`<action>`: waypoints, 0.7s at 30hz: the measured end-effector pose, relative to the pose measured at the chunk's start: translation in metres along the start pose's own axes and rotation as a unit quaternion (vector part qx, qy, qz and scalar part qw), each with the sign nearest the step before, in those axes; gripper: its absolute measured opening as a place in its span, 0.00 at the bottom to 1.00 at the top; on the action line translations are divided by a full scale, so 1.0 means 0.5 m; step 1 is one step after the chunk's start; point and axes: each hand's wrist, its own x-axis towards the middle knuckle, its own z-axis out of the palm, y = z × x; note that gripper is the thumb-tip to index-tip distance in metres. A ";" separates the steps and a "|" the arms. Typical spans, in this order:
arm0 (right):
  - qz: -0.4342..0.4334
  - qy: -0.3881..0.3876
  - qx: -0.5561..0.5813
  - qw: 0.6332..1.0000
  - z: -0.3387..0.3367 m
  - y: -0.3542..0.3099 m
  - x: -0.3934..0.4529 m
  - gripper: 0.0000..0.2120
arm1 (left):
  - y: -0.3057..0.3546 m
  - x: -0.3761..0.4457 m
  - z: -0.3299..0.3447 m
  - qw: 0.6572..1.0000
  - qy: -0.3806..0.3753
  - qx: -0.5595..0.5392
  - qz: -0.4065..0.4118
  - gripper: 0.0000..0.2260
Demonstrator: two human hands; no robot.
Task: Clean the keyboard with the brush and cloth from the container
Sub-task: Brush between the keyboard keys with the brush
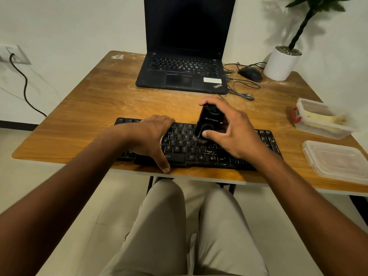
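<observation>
Right hand [229,132] gripping a black block-shaped brush [209,124], pale bristles blurred on the black keyboard [199,152], left hand [151,136] spread flat hiding its left keys, clear plastic container [322,120] contents indistinct

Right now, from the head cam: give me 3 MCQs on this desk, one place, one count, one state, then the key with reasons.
1. Where is the open container relative to the keyboard?
A. To its right
B. To its left
C. On top of it

2. How many hands touch the keyboard directly?
A. None
B. One
C. Two

3. What state is the laptop screen in?
A. Lit with a window open
B. Folded shut
C. Open and dark

Key:
1 A, the container sits by the table's right edge, its lid lying nearer the camera.
2 B, the left hand lies flat on the keys; the right hand holds the brush with its tip on the keys.
3 C, the lid stands upright and the display is black.
</observation>
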 end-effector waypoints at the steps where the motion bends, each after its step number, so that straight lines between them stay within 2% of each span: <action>1: 0.011 -0.014 -0.017 1.000 -0.012 0.002 0.002 0.35 | 0.000 -0.001 0.000 1.000 0.002 -0.001 0.001 0.64; 5: 0.040 -0.078 -0.116 0.989 -0.077 0.007 0.009 0.37 | 0.001 -0.002 0.001 1.000 0.006 0.000 0.002 0.64; 7: 0.043 -0.076 -0.147 0.985 -0.092 0.001 0.018 0.38 | 0.001 -0.003 0.001 1.000 0.009 -0.002 0.003 0.64; 12: 0.008 -0.019 -0.015 1.000 -0.001 -0.040 0.029 0.36 | 0.001 -0.004 0.001 1.000 0.012 -0.008 0.004 0.63; 15: 0.002 -0.021 0.026 0.999 0.035 -0.043 0.020 0.34 | 0.000 -0.002 0.003 1.000 0.006 -0.005 -0.003 0.64; 21: 0.044 -0.089 -0.133 0.986 -0.072 -0.013 -0.010 0.34 | 0.004 -0.003 -0.001 1.000 0.009 0.001 0.002 0.63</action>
